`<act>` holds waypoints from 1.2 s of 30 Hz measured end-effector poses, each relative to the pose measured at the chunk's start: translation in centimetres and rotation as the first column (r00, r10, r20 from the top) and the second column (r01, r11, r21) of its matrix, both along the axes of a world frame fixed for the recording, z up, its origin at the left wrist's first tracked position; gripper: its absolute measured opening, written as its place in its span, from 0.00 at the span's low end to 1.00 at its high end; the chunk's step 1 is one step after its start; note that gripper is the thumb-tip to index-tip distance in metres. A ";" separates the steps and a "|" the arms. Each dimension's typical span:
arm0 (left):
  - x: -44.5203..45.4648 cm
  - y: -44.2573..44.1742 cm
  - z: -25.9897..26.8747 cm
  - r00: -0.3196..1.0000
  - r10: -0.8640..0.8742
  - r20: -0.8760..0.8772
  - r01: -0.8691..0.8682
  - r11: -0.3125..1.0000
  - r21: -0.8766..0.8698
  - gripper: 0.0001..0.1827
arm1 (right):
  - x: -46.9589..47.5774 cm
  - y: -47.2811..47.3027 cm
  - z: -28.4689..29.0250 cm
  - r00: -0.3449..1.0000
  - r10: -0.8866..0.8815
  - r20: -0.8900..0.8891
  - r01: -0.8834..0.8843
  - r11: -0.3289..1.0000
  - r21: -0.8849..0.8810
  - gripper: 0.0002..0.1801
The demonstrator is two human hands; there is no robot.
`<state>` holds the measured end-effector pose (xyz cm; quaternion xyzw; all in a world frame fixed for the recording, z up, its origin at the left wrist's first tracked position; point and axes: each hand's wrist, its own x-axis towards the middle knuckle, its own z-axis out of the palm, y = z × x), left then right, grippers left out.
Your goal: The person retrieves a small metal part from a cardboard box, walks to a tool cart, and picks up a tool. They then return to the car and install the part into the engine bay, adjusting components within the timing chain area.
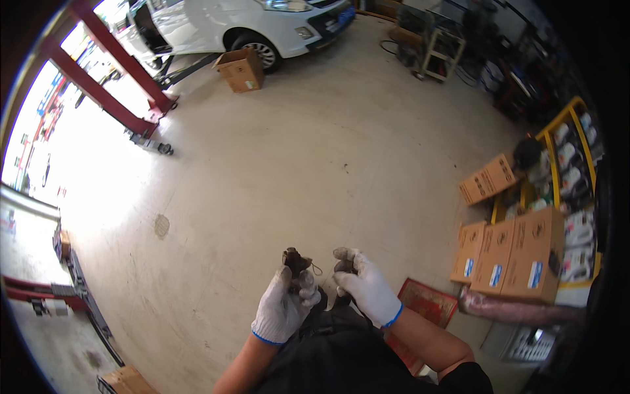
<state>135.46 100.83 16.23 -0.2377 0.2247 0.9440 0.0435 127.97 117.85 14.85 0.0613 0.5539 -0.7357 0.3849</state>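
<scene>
My left hand [288, 305], in a white knit glove with a blue cuff edge, grips a small dark brown object [296, 262] of unclear kind. A thin loop of cord or wire [316, 269] sticks out at its right side. To the right, apart from it, my right hand [365, 285] wears a matching glove with soiled fingertips. Its thumb and fingers are curled around a small dark thing [345, 266], too small to name. Both hands are in front of my dark clothing, above the concrete floor.
A white car [206, 24] and an open cardboard box [241, 71] stand ahead. Red lift posts [118, 64] rise at upper left, a floor jack [150, 144] beside them. Cardboard boxes [536, 256] and a yellow rack [553, 162] of bottles line the right. A red rug [427, 301] lies nearby.
</scene>
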 end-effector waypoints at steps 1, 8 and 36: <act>-3.2 -1.0 0.5 0.996 0.077 0.034 -0.080 0.994 0.079 0.32 | -3.5 -1.0 -1.0 0.977 -0.056 0.205 0.082 0.990 -0.119 0.21; -23.9 -10.8 -2.6 0.976 0.128 -0.174 -0.055 0.925 0.375 0.38 | -26.3 -10.4 1.0 0.996 0.071 0.060 -0.061 0.986 -0.154 0.14; -108.8 -33.6 1.1 0.996 -0.059 -0.065 0.041 0.966 -0.255 0.40 | -114.8 -35.6 6.5 0.358 0.442 -0.822 -0.316 0.886 0.339 0.18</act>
